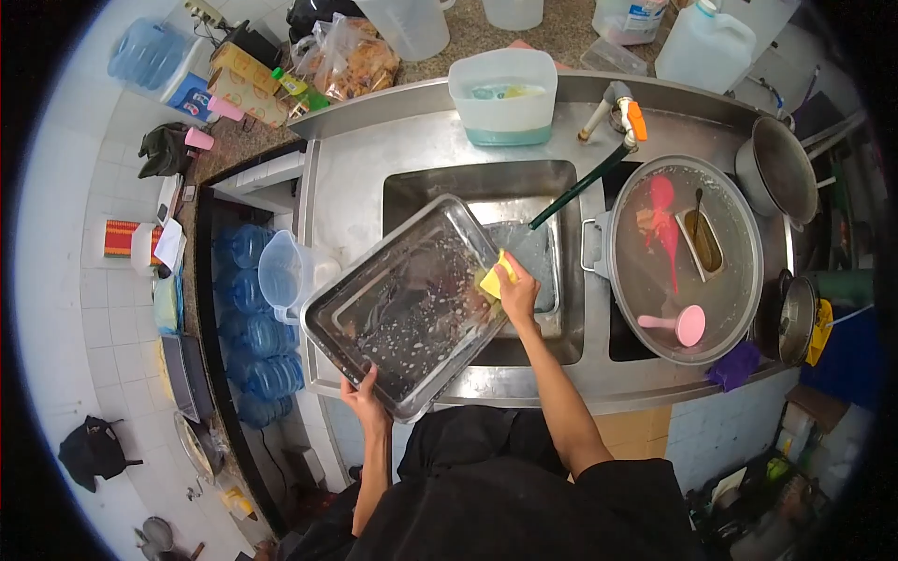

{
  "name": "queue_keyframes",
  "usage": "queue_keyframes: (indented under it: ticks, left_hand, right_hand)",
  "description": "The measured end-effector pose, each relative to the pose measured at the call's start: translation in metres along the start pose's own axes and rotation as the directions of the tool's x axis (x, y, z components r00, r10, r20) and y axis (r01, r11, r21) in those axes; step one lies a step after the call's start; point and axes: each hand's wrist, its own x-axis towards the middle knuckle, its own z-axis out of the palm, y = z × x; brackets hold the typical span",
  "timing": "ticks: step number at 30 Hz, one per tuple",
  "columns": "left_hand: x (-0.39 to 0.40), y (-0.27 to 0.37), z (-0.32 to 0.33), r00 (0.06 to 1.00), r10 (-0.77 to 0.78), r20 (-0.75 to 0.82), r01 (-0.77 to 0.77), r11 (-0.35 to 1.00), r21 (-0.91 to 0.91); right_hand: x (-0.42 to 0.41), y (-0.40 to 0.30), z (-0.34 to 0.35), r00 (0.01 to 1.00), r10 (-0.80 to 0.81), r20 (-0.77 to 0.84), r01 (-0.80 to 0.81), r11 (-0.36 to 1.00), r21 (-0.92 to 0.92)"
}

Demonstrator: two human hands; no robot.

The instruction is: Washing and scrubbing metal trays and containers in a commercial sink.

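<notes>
A dark rectangular metal baking tray [400,301], spotted with suds, is held tilted over the left part of the steel sink basin [484,175]. My left hand [368,403] grips its near left edge, thumb over the rim. In my right hand [518,291] is a yellow sponge [497,275], pressed against the tray's right side. Beneath the tray, partly hidden, another metal pan [540,259] sits in the basin with cloudy water. A dark green hose [579,186] runs from the tap with an orange handle [635,120] down toward that pan.
Right of the basin stands a large pot of water [729,301] with pink utensils and a small metal container [691,245]. A plastic tub of greenish liquid [501,105] is behind the basin. A clear measuring jug [284,273] is left of the tray. A purple cloth [734,366] hangs at the counter's front edge.
</notes>
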Motion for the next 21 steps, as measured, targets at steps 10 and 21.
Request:
queue_keyframes:
  ticks: [10,21]
  left_hand:
    - [0.010,0.004,0.036,1.000,0.005,0.016,-0.005,1.000,0.002]
    - [0.039,-0.014,0.094,1.000,-0.019,0.021,0.020,0.998,-0.061]
  right_hand:
    - [-0.017,0.012,-0.021,0.972,0.171,-0.161,-0.195,0.969,-0.151]
    - [-0.124,-0.112,-0.011,0.757,-0.398,0.519,0.564,0.799,-0.209]
